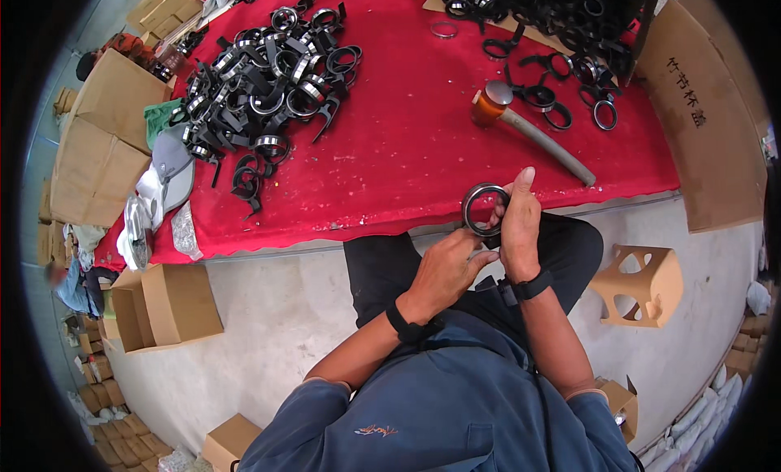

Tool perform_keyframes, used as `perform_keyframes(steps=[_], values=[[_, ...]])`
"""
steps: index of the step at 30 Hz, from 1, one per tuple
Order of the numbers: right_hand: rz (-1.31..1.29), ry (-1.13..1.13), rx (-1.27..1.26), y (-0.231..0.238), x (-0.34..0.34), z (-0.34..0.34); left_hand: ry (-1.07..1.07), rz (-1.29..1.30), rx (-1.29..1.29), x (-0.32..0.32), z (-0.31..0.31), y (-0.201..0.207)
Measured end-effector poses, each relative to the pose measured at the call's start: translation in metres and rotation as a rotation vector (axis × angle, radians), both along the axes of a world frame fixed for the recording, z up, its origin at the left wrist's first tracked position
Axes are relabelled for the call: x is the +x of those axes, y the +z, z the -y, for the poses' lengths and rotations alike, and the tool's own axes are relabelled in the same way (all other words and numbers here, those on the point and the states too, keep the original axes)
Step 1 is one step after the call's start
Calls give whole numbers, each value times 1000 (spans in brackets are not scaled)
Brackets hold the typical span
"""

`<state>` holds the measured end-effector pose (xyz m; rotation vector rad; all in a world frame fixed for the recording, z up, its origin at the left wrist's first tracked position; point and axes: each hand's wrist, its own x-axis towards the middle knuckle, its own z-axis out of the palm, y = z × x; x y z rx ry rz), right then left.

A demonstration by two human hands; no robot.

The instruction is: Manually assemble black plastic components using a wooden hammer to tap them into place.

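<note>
A black ring with a shiny metal band (pixel 467 211) is held upright just in front of the table's near edge, above my lap. My right hand (pixel 521 228) grips its right side, with the fingers curled behind and through it and the thumb pointing up. At the lower edge of the ring, my left hand (pixel 446 278) is closed, its fingertips pressed on a part they mostly hide. A mallet (pixel 543 137) with an orange and metal head and a wooden handle lies on the table beyond my right hand.
A large heap of similar black rings (pixel 268 81) covers the left of the red-covered table (pixel 390 122). More loose rings (pixel 541 98) lie at the far right by a cardboard box (pixel 704 122). A grey cap (pixel 172 159) sits at the left edge. A cardboard stool (pixel 643 285) stands on the floor.
</note>
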<state>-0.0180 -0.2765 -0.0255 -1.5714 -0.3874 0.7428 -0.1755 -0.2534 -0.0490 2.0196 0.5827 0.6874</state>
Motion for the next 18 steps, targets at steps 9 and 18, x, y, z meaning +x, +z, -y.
perform_keyframes(steps=[9, 18], values=[[29, 57, -21, 0, -4, 1, 47, 27, -84, 2, 6, -6], [791, 83, 29, 10, 43, -5, 214, 127, -232, 10, 1, -32]])
